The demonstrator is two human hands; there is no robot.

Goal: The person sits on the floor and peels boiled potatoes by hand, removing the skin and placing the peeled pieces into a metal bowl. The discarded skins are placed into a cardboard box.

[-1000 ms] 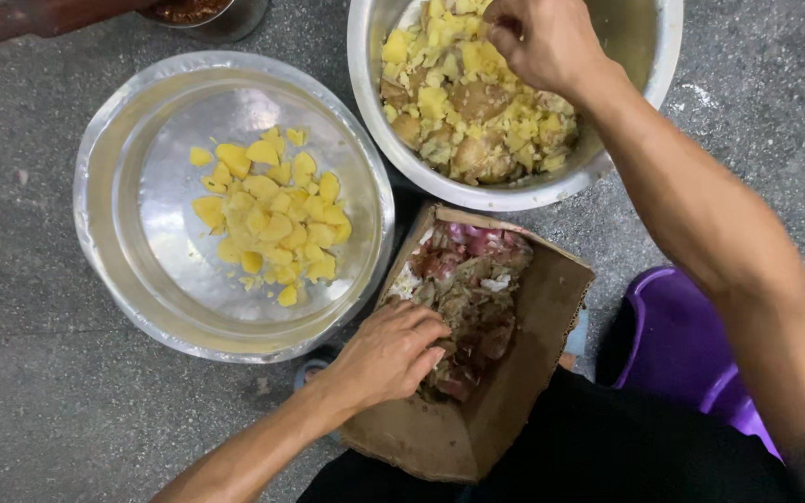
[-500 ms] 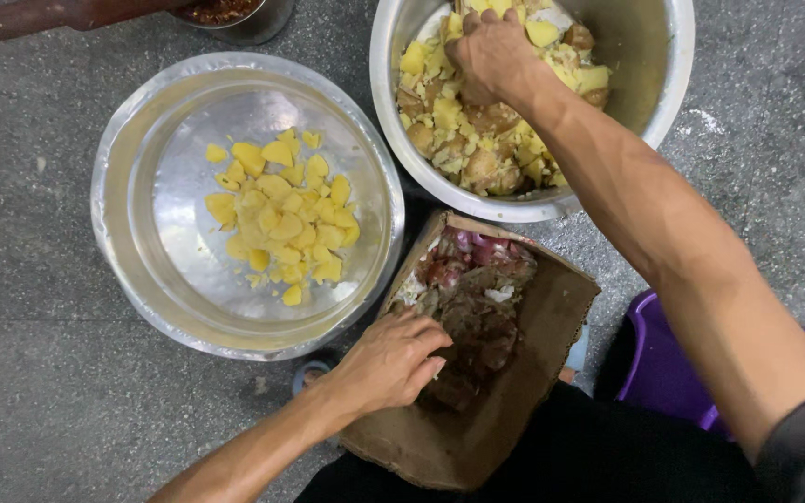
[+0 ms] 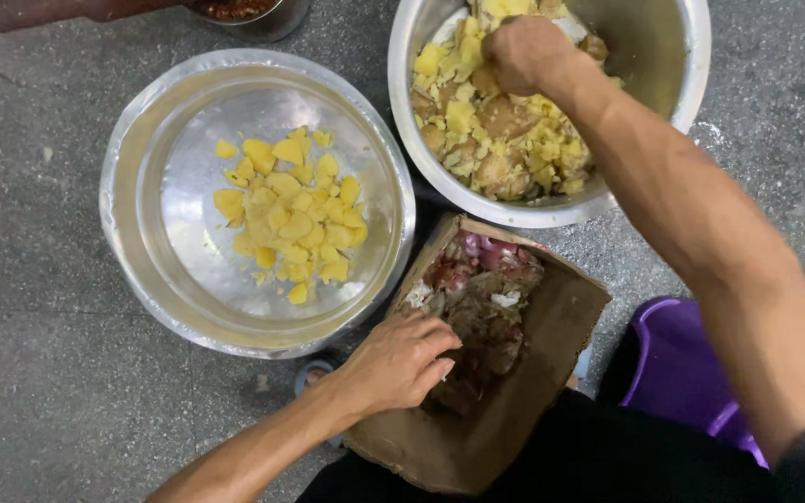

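Down on the grey floor (image 3: 39,279), the left hand (image 3: 401,361) rests at about six o'clock on a torn piece of brown cardboard (image 3: 524,391); its fingers (image 3: 435,349) are curled and press into the near edge of a heap of brownish and reddish peelings (image 3: 482,298) piled on that cardboard; whether they actually pinch a scrap I cannot tell. The right hand (image 3: 525,51) is up at one o'clock, sunk into a deep steel bowl (image 3: 691,74); its fingers are clenched down among the boiled potatoes (image 3: 500,140), some yellow and crumbled, some still in brown skin; what they grasp is buried from sight, so I cannot tell if anything is held. The right forearm runs across the rim of that bowl toward four o'clock and covers part of its contents. At nine to ten o'clock sits a wide shallow steel basin (image 3: 142,205), apart from both hands, with peeled yellow potato pieces (image 3: 291,210) gathered near its middle; its rim almost meets the deep bowl's rim and comes close to the cardboard's corner. At twelve o'clock a small metal pot (image 3: 263,19) is cut off by the frame; a purple plastic thing (image 3: 673,373) lies at four o'clock, half hidden under the forearm; dark cloth (image 3: 589,466) overlaps the cardboard's lower edge.
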